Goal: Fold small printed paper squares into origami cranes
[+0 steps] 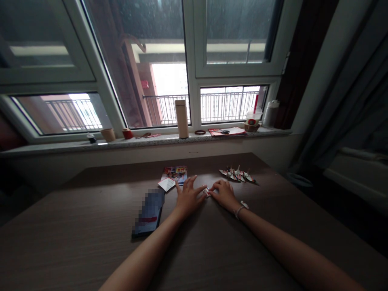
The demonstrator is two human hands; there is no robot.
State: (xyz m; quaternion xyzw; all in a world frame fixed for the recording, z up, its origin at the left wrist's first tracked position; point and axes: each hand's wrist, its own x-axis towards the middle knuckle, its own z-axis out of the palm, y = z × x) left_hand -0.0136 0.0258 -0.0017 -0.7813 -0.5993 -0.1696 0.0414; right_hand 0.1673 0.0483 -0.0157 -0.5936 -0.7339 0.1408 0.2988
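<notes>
A small piece of folded paper, white with red print, lies between my two hands on the dark wooden table. My left hand has its thumb and index finger at the left side of the paper, while its other fingers stretch away. From the other side, my right hand pinches the paper's right edge, fingers curled. Part of the paper is hidden by the fingertips. Several folded paper cranes sit in a cluster beyond my right hand. Left of my left hand lie a white paper sheet and a colourful printed sheet.
A phone rests on the table left of my left forearm. Along the windowsill stand a beige bottle, a drink cup with a red straw, a grey bottle and scissors on papers.
</notes>
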